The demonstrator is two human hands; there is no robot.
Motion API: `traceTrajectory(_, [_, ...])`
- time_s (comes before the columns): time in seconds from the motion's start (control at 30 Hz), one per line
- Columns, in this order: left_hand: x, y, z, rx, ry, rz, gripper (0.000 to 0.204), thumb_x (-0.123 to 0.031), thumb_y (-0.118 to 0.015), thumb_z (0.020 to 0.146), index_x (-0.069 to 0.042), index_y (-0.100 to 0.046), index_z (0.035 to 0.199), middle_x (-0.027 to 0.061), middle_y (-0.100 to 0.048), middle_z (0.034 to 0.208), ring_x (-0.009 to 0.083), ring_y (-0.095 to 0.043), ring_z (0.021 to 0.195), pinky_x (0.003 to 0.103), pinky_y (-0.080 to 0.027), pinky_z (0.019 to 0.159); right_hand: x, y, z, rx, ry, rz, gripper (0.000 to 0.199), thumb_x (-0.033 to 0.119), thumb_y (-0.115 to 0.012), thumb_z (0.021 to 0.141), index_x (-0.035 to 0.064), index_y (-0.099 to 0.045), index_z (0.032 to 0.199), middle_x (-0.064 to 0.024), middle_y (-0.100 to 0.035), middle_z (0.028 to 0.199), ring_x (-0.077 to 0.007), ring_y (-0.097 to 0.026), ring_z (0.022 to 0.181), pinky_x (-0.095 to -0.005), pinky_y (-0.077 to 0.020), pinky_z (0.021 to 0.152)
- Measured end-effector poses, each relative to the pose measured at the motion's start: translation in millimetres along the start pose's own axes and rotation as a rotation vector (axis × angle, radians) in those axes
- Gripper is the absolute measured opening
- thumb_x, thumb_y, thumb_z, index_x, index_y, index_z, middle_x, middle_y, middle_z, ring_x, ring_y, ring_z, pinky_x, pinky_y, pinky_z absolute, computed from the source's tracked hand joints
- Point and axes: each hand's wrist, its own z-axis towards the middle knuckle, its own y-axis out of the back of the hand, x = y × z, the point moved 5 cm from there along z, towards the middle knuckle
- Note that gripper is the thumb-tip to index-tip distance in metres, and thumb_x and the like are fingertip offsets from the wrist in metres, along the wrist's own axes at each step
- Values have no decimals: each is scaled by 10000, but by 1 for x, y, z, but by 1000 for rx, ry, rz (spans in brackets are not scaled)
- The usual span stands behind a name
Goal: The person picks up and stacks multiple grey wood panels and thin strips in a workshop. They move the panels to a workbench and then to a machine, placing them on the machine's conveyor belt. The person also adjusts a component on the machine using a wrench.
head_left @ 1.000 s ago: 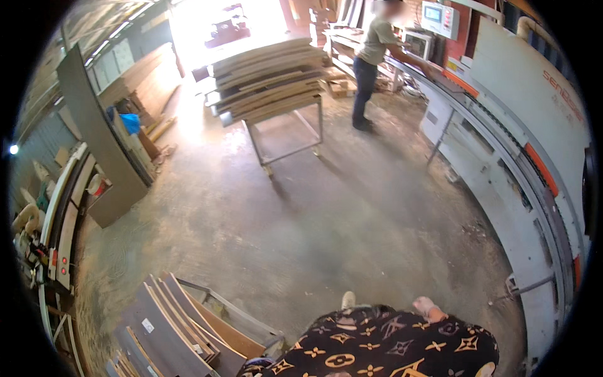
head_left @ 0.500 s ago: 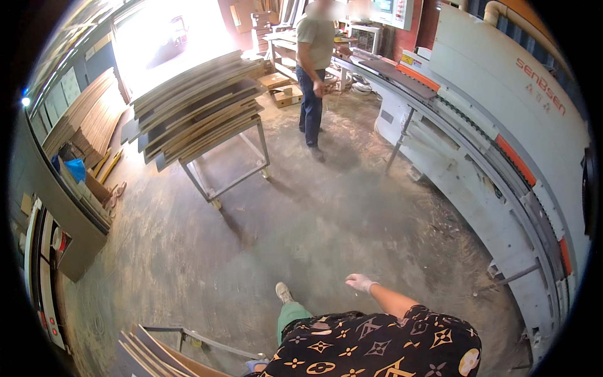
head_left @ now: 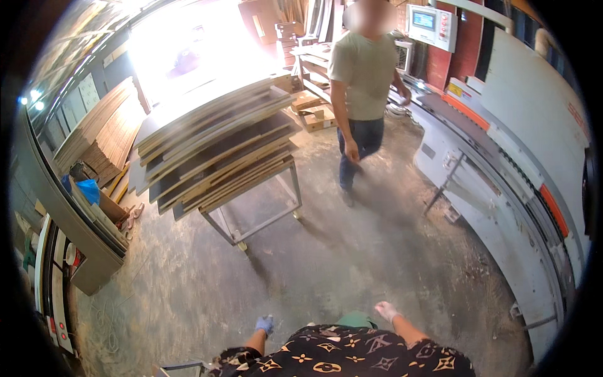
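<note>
My left hand (head_left: 265, 324), in a blue glove, hangs over the floor at the lower middle, its fingers loosely apart with nothing seen in them. To the right, my right hand (head_left: 386, 310) wears a pale glove. Its fingers are relaxed, slightly bent, and I see nothing held. Neither hand touches anything. Ahead of them stands a wheeled metal cart (head_left: 233, 237), nearest my left hand, stacked with grey flat panels (head_left: 217, 157) whose ends overhang unevenly.
A person (head_left: 361, 81) in a light shirt walks between the cart and a long white machine (head_left: 468, 188) with a control screen (head_left: 430, 26). At left, brown sheets (head_left: 100, 129) lean near a grey partition (head_left: 69, 207). Cardboard boxes (head_left: 317, 117) lie behind the cart.
I have moved forward; the cart and machine appear nearer. The person has come closer, mid-stride. My left hand has swung into view, and the panel stack at lower left has mostly dropped out of view.
</note>
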Motion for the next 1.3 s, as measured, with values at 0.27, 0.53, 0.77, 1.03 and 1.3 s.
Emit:
traceTrajectory(0.27, [-254,-90,132,-106,-264,-212,278,-258,-554,857,-77,-527,1066,71,-548,738,173,-494,544,325,-443,489,10,78,131,31,-296,170,327,305,-601,789,56,-640,998,-86,-665,910,-186,-626,791,-318,-493,718])
traceTrajectory(0.53, [-289,-302,159,208,-441,438,451,-362,-552,816,-28,-595,1116,234,-609,1059,338,-580,1032,391,-450,859,158,175,318,204,-20,-68,356,328,-561,819,58,-629,1041,-144,-625,1077,-281,-587,1015,-354,-447,868])
traceTrajectory(0.77, [-487,-345,196,365,-147,-43,342,-281,-554,876,-69,-547,1145,36,-571,830,135,-523,721,282,-457,628,354,198,483,228,296,-60,407,308,-590,817,45,-577,1128,-154,-608,1113,-261,-569,1057,-334,-431,907])
traceTrajectory(1.03, [-704,-389,275,511,-221,-372,271,-145,-495,916,-80,-464,1177,6,-531,820,85,-457,611,209,-399,517,503,301,654,229,437,119,395,239,-593,845,30,-535,1175,-118,-600,1136,-193,-575,1021,-308,-447,883])
traceTrajectory(1.3, [-881,-421,359,602,-307,-466,343,-198,-538,895,-105,-468,1217,63,-560,1031,152,-552,795,303,-497,647,554,464,826,16,375,393,346,197,-654,812,42,-574,1111,-37,-629,976,-121,-575,877,-264,-472,786])
